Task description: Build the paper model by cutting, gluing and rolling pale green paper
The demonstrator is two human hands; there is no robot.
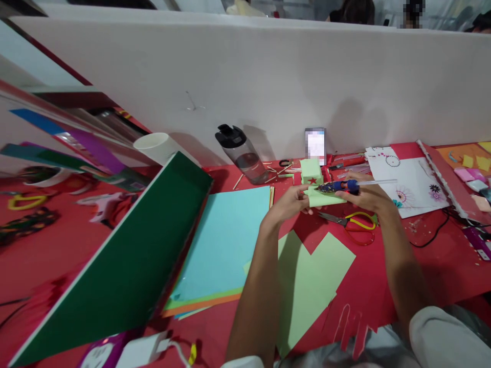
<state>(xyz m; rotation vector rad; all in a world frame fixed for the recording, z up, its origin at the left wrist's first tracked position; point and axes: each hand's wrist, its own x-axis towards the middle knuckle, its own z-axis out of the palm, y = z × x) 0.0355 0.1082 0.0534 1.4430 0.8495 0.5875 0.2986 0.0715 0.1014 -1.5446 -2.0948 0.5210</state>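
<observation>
My left hand point(288, 205) pinches the left end of a small light green paper piece point(326, 199). My right hand point(366, 193) is wrapped around a blue hot glue gun point(348, 186), with a clear glue stick jutting out behind it to the right. Its dark nozzle points left, just over the paper. Right behind stands a small light green paper box point(310, 171) bearing a red star. Scissors point(358, 221) with yellow and red handles lie below my right hand. A larger cut light green sheet point(307, 286) is spread between my forearms.
Left of my arms is a stack of coloured paper point(230, 230), beside a leaning dark green board point(126, 260). A water bottle point(245, 158) and a lit phone point(316, 145) stand near the white partition point(249, 76). A decorated white sheet point(406, 184) lies to the right.
</observation>
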